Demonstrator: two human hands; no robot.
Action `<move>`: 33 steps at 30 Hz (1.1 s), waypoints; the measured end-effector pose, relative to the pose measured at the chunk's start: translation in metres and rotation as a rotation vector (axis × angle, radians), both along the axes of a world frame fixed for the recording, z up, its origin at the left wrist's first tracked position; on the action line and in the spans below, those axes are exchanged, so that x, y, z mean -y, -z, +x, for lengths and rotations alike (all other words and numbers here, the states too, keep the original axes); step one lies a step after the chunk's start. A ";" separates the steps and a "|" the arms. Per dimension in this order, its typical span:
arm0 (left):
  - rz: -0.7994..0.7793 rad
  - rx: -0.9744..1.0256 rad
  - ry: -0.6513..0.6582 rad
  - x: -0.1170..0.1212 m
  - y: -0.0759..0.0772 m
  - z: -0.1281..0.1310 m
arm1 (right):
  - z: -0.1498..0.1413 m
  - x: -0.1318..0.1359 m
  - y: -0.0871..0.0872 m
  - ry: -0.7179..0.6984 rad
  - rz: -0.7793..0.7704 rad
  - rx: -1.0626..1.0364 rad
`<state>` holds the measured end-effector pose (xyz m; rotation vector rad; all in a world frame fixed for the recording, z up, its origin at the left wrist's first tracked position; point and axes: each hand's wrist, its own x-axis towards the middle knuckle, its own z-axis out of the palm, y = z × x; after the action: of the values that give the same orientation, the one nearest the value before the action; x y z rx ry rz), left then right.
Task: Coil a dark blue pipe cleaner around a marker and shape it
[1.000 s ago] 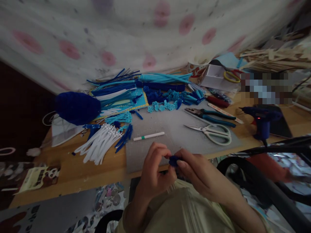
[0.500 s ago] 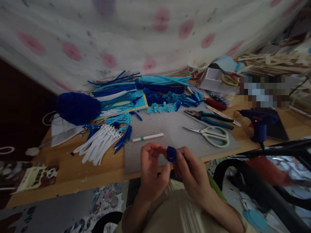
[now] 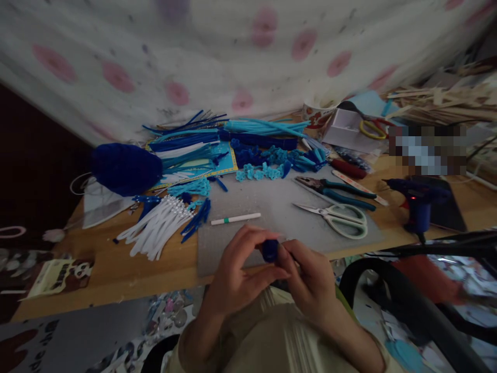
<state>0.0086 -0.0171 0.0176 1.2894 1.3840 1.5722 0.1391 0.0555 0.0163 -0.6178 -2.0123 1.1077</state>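
Note:
A small dark blue fuzzy piece (image 3: 269, 250), apparently a rolled pipe cleaner, is between my hands above the table's front edge. My right hand (image 3: 308, 272) pinches its right side between thumb and fingers. Curled around it from the left, my left hand (image 3: 240, 269) has its fingertips at the top of the piece, while its thumb reaches below toward my right fingers. How firmly the left fingers grip is hard to see. Just beyond lies a white pen (image 3: 236, 219) with a green band, on the grey cutting mat (image 3: 264, 199).
Scissors (image 3: 336, 217), pliers (image 3: 336, 191) and a blue glue gun (image 3: 418, 204) with a red light lie right. White beaded strands (image 3: 155, 228), a blue fuzzy bundle (image 3: 126, 168) and light blue pipe cleaner flowers (image 3: 264, 171) are left and behind. A chair's black armrest (image 3: 388, 274) is at right.
My left hand has opened wider, its fingers arching over the blue piece and its thumb stretching toward my right hand. The piece has shifted slightly left.

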 end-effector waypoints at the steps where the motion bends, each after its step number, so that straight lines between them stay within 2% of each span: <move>1: -0.006 -0.035 0.027 -0.001 -0.003 -0.006 | 0.001 -0.002 -0.001 -0.045 -0.018 0.007; 5: -0.096 -0.049 0.109 -0.006 -0.009 -0.020 | 0.003 -0.007 -0.004 -0.117 -0.156 0.028; 10: -0.054 -0.158 0.097 -0.010 -0.003 -0.012 | 0.003 -0.010 -0.005 -0.109 -0.262 0.043; 12: -0.059 -0.057 0.029 -0.010 0.004 -0.004 | 0.004 -0.014 -0.006 -0.113 -0.243 0.045; 14: -0.118 0.149 -0.010 -0.011 0.012 0.006 | 0.004 -0.019 -0.008 -0.119 -0.235 0.050; 16: -0.189 0.397 0.038 -0.011 0.021 0.014 | 0.003 -0.021 -0.009 -0.105 -0.309 0.028; 18: -0.214 0.573 0.084 -0.011 0.028 0.019 | 0.000 -0.019 -0.007 -0.069 -0.457 -0.037; 21: -0.197 0.626 0.067 -0.008 0.029 0.021 | -0.002 -0.013 -0.002 -0.032 -0.698 -0.125; 24: -0.219 0.580 0.083 -0.007 0.025 0.017 | 0.000 -0.013 0.003 -0.038 -0.809 -0.123; 28: -0.350 0.537 0.172 -0.009 0.021 0.007 | 0.007 -0.027 0.005 -0.206 -0.800 0.013; 31: -0.370 0.491 0.206 -0.010 0.018 0.002 | 0.010 -0.037 0.000 -0.262 -0.674 0.101; 33: -0.346 0.381 0.197 -0.009 0.015 -0.001 | 0.009 -0.038 -0.004 -0.293 -0.581 0.150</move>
<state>0.0079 -0.0078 0.0030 0.8392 1.1815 1.2925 0.1480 0.0939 0.0208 -0.7212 -1.9417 1.9054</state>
